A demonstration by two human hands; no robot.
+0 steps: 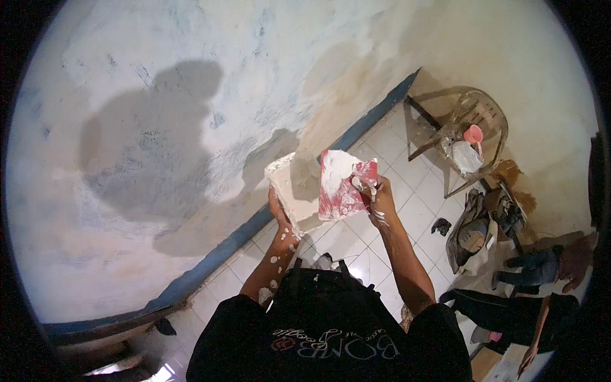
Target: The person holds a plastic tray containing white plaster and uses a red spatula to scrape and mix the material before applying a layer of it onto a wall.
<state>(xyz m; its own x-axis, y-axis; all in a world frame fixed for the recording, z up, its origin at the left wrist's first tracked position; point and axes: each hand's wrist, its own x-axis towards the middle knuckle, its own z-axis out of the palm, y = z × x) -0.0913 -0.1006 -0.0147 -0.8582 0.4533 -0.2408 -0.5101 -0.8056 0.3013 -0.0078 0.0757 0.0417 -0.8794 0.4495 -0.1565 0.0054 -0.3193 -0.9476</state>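
My left hand point(276, 205) grips the left side of a shallow tray point(285, 175) smeared with off-white putty. In my right hand point(382, 198) is a flat red putty scraper point(336, 202), its face partly coated with white putty. The scraper sits at the tray's right side and overlaps it in view; whether they touch, I cannot tell. Splashes of putty mark both hands and my left forearm. Both hands are held out in front of my torso, near the patchy white and blue wall point(210, 153).
A blue skirting band point(238, 245) runs diagonally between wall and white tiled floor point(356, 254). On the right stands a chair point(503, 130) bearing a pink dipper point(473, 134) and a white bag point(466, 157). Below it lies an opened sack point(470, 239); dark garments point(509, 315) are at lower right.
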